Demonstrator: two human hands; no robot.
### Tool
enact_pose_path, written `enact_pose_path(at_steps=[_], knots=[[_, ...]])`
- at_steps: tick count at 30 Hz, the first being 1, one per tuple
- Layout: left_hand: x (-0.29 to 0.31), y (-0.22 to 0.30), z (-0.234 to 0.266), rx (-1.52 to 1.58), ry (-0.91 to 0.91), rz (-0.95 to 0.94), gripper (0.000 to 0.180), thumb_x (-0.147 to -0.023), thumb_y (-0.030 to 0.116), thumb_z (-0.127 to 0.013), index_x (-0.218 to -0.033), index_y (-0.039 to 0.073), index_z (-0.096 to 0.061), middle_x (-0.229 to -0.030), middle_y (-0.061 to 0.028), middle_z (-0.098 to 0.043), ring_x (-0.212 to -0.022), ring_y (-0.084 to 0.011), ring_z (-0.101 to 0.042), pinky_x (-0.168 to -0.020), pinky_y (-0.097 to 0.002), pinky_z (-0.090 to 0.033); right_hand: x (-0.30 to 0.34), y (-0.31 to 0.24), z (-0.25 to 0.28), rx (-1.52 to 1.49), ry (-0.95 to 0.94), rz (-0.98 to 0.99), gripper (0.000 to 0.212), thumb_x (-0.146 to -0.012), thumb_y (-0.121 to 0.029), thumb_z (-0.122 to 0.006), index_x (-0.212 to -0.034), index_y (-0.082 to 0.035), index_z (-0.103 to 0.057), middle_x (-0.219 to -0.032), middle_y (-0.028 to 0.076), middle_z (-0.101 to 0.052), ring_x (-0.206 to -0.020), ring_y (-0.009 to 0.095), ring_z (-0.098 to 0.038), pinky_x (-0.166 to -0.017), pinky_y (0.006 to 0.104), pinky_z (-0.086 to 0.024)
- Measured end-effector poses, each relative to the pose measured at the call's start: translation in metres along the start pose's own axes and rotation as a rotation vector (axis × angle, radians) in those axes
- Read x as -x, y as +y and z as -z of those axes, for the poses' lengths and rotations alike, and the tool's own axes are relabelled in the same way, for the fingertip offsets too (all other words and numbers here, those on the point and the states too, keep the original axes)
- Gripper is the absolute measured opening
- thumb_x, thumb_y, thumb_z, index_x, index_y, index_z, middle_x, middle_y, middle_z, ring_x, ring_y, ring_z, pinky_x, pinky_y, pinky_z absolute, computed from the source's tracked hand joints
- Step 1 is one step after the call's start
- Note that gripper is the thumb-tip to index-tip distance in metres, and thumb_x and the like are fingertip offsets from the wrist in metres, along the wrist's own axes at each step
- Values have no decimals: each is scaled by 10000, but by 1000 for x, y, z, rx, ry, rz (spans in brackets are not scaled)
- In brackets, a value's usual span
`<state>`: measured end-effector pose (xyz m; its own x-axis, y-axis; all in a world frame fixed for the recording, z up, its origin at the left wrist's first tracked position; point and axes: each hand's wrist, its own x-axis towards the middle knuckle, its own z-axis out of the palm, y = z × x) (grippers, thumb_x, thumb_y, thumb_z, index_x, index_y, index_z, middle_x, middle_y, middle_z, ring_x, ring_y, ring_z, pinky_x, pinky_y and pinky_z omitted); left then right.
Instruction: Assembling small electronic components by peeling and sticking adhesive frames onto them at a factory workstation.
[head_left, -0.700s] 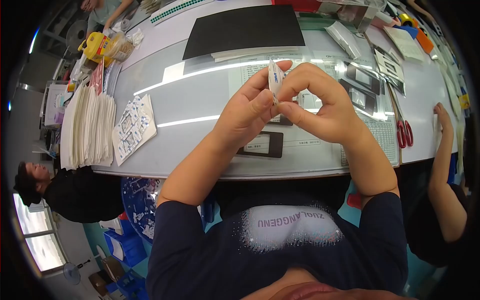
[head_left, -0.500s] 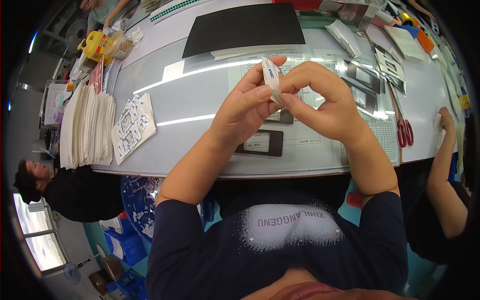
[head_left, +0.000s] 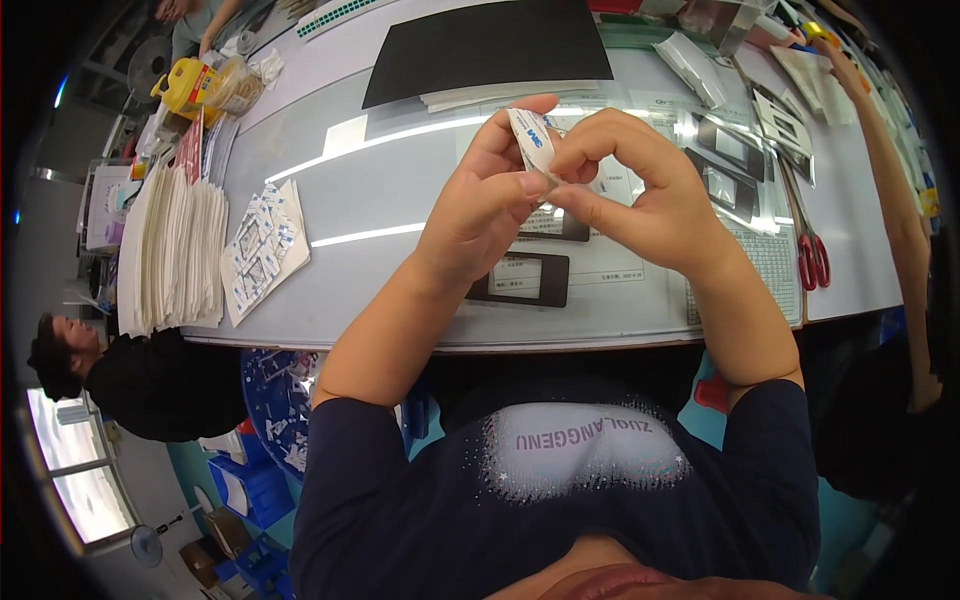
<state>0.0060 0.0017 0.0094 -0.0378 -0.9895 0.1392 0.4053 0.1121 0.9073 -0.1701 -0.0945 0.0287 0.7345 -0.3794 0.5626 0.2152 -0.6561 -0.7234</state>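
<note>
Over the table both my hands meet at a small white adhesive-backed piece (head_left: pixel 532 138) with blue print on its liner. My left hand (head_left: pixel 470 215) is closed round it, thumb on the near side and fingers behind. The thumb and forefinger of my right hand (head_left: pixel 655 200) pinch at its lower end, touching the left thumb tip. What exactly lies between the right fingertips is hidden. Below the hands lie two flat black rectangular frames, the nearer frame (head_left: pixel 561 280) in full view and the farther frame (head_left: pixel 568 232) partly covered by my hands.
White sheets with blue-printed cutouts (head_left: pixel 268 250) lie left, beside a tall stack of paper (head_left: pixel 170 250). A black board (head_left: pixel 490 55) sits at the back. To the right are bagged black frames (head_left: pixel 730 190) and red-handled scissors (head_left: pixel 813 260). A co-worker's arm (head_left: pixel 885 170) reaches across the far right.
The white piece and my hands have shifted slightly left and up, and the piece now tilts left with more of its printed face showing. The co-worker's arm at right has stretched farther forward.
</note>
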Motion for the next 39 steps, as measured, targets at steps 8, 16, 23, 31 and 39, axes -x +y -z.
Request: enact_pose_path(at_steps=[8, 16, 23, 31, 39], knots=[[-1, -2, 6, 234, -13, -24, 706, -844, 44, -564, -1518, 26, -352, -1271, -81, -579, -1212, -188, -555, -1084, -330, -408, 2, 13, 4, -204, 47, -155, 145, -915, -56, -734, -1046, 3, -717, -1012, 71, -689, -927, 148, -622, -819, 284, -487], [2, 0, 5, 172, 37, 1, 569, -918, 102, -597, -1453, 29, -417, -1184, -48, -601, -1152, -159, -572, -1026, -317, -441, 2, 9, 1, -186, 8, -147, 175, -931, -61, -720, -1093, 5, -717, -1013, 67, -700, -932, 136, -631, -831, 281, -499], [5, -4, 5, -12, 73, -138, 535, -930, 84, -593, -1441, 44, -437, -1159, -35, -591, -1088, -126, -553, -1010, -304, -427, 4, 16, 1, -516, -18, -345, 187, -995, -110, -644, -1122, 12, -706, -1069, 87, -684, -962, 151, -625, -863, 293, -503], [4, -1, 3, 38, 96, -140, 517, -940, 70, -568, -1437, 33, -435, -1163, -52, -593, -1104, -136, -558, -1017, -311, -433, 2, 9, -6, -349, 33, -153, 197, -974, -113, -666, -1122, 13, -700, -1059, 91, -688, -988, 172, -630, -905, 324, -496], [3, 4, 15, -97, 58, -160, 492, -981, 86, -553, -1458, 10, -457, -1137, -71, -636, -1067, -141, -601, -981, -313, -475, 3, 32, 9, -615, 137, -412, 162, -997, -167, -666, -1091, -36, -660, -1035, 30, -693, -976, 110, -644, -898, 283, -511]])
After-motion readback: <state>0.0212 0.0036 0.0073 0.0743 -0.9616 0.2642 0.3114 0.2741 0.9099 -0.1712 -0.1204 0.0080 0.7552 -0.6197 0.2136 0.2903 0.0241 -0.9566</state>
